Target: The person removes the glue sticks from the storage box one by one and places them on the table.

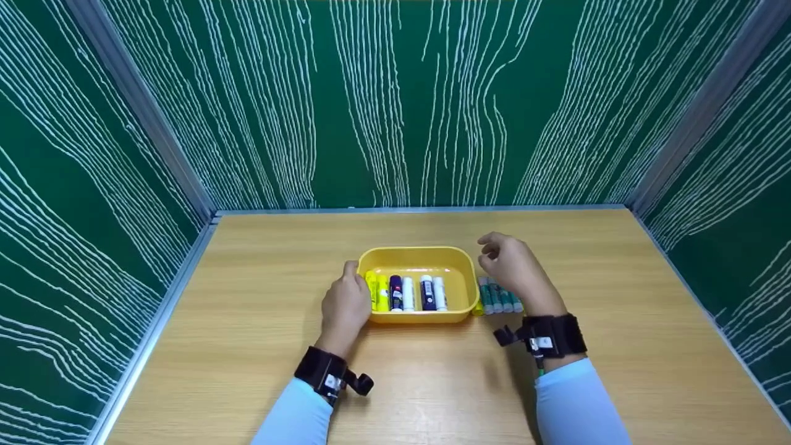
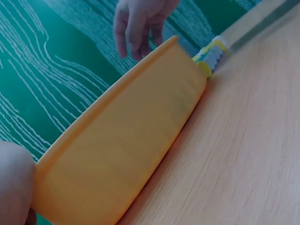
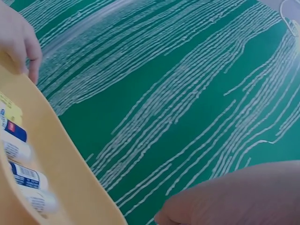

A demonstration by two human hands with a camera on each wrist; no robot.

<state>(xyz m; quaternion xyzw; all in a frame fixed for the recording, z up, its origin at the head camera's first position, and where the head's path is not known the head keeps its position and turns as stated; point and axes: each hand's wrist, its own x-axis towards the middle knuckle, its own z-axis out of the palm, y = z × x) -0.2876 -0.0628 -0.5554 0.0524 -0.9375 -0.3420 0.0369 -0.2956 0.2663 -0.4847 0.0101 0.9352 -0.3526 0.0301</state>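
Note:
A yellow plastic bin [image 1: 415, 317] stands on the table, and my left hand [image 1: 347, 301] grips its left end, fingers over the rim. Inside lie several glue sticks in a row: yellow ones [image 1: 382, 293] at the left, then dark blue ones [image 1: 396, 292] and white ones [image 1: 440, 293]. My right hand [image 1: 511, 262] hovers beyond the bin's right end, its fingers loosely bent and holding nothing. Below it, several teal glue sticks [image 1: 496, 298] lie side by side on the table, with a yellow one [image 1: 477, 308] against the bin. The hand partly hides this row.
The wooden table [image 1: 420, 389] extends around the bin on all sides. Green panels [image 1: 364, 99] with white wavy lines stand behind it and at both sides, joined by grey metal posts [image 1: 148, 117]. Black straps with small cameras [image 1: 553, 337] sit on both wrists.

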